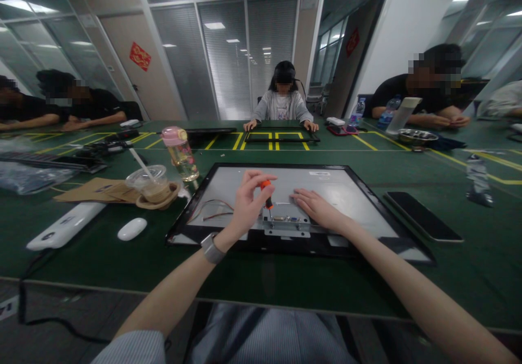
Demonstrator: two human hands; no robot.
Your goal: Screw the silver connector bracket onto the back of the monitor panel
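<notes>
Two bare hands work over a monitor panel (350,190) that lies face down on the green table (468,277). The left hand (247,204), a watch (212,248) on its wrist, has its fingers closed around the orange handle of a small screwdriver (266,190). The tool stands nearly upright, and its tip is down on the metal bracket (285,227) with the port sockets, directly below the grip. Just right of the grip, the right hand (316,207) lies flat on the grey back of the panel, fingers spread and holding nothing, its fingertips close to the screwdriver shaft without touching it. Left of the grip, thin coloured wires (212,209) curl across the panel's back.

Farther left of the gripping hand, off the panel, sit a white mouse (132,228), a plastic cup (151,182) with a straw and a clear bottle (181,155) with a pink cap. Well to the right of the grip, past the panel's edge, a dark phone (424,216) lies flat on the table. Beyond the grip, at the far side of the table, another person (282,103) sits with both hands on a black frame (281,136).
</notes>
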